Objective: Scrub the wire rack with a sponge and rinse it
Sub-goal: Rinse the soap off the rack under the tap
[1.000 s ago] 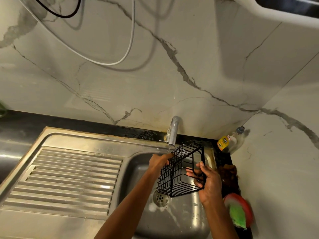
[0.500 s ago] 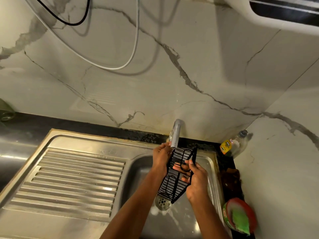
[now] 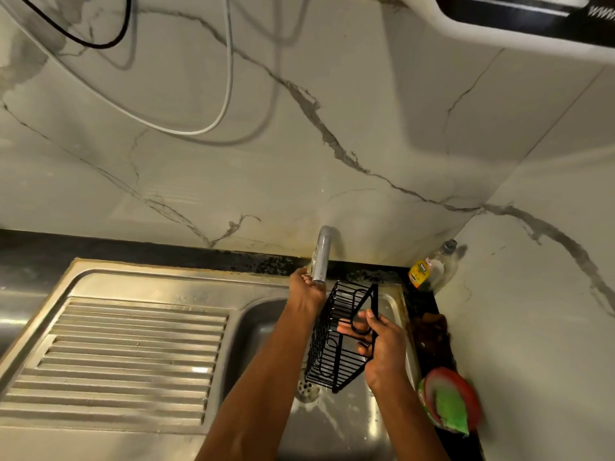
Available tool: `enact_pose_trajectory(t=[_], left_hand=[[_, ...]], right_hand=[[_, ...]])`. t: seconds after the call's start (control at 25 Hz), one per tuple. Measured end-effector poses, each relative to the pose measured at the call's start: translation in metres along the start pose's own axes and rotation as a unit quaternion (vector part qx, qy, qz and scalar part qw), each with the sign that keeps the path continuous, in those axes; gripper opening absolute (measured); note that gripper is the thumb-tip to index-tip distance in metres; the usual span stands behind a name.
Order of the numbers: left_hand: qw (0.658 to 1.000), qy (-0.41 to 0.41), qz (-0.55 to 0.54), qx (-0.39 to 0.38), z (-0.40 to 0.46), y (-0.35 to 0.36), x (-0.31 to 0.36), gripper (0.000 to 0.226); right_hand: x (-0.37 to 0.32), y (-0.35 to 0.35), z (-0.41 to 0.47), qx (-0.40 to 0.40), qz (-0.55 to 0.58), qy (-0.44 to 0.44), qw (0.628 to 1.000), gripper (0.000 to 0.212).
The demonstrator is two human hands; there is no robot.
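Rinsing step: right hand (image 3: 382,347) grips the wire rack (image 3: 336,341) over the sink (image 3: 266,327); left hand (image 3: 306,291), grip unclear, at the tap (image 3: 322,254). Next, probably water on.

Both forearms are bare right down to the wrists, with no sleeve showing on either one. The left hand (image 3: 304,291) and the right hand (image 3: 379,347) are bare as well, uncovered to the fingertips, the nails cut short.
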State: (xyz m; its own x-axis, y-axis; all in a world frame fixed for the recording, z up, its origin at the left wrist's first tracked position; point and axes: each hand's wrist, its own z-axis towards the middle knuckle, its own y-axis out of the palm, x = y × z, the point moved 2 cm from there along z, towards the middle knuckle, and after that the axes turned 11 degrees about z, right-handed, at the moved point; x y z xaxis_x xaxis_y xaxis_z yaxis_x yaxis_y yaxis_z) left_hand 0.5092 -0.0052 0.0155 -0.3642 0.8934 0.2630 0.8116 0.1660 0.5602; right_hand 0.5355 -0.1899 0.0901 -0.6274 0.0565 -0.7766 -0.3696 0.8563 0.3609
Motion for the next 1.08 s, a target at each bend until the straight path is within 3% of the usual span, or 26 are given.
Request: enact_pose_trajectory(t=[0.08, 0.24, 0.28, 0.4, 0.48, 0.6, 0.72, 0.84, 1.0, 1.08], left_hand=[[0.999, 0.04, 0.017, -0.028, -0.016, 0.003, -0.002, 0.023], [0.971, 0.154, 0.177, -0.056, -0.055, -0.015, -0.015, 0.02], [0.946, 0.19, 0.249, -0.084, -0.065, -0.027, -0.022, 0.03], [0.831, 0.286, 0.442, -0.182, -0.08, -0.07, -0.05, 0.056], [0.801, 0.334, 0.443, -0.225, -0.069, -0.098, -0.063, 0.053], [0.779, 0.324, 0.503, -0.188, -0.034, -0.136, -0.061, 0.051], [0.81, 0.192, 0.553, -0.05, -0.019, -0.152, -0.048, 0.052], [0.886, 0.09, 0.456, 0.001, -0.015, -0.141, -0.038, 0.061], [0.881, 0.076, 0.465, 0.037, -0.019, -0.093, -0.035, 0.06], [0.875, 0.078, 0.477, 0.012, -0.021, -0.067, -0.034, 0.06]], right_hand=[[0.004, 0.005, -0.002, 0.003, 0.003, -0.006, 1.0, 0.018], [0.012, 0.015, 0.004, 0.007, 0.011, 0.01, 1.0, 0.02], [0.015, 0.017, 0.007, 0.009, 0.017, 0.014, 1.0, 0.021], [0.018, 0.022, 0.01, 0.021, -0.005, 0.014, 1.0, 0.022], [0.018, 0.024, 0.012, -0.005, -0.001, 0.011, 1.0, 0.02], [0.008, 0.017, 0.017, -0.034, 0.046, 0.029, 0.998, 0.02], [-0.006, -0.005, 0.023, -0.05, 0.096, 0.027, 0.994, 0.024], [-0.012, -0.035, 0.025, -0.059, 0.153, 0.024, 0.986, 0.023], [-0.014, -0.076, 0.027, -0.078, 0.231, 0.028, 0.969, 0.03], [-0.021, -0.093, 0.025, -0.087, 0.253, 0.03, 0.963, 0.031]])
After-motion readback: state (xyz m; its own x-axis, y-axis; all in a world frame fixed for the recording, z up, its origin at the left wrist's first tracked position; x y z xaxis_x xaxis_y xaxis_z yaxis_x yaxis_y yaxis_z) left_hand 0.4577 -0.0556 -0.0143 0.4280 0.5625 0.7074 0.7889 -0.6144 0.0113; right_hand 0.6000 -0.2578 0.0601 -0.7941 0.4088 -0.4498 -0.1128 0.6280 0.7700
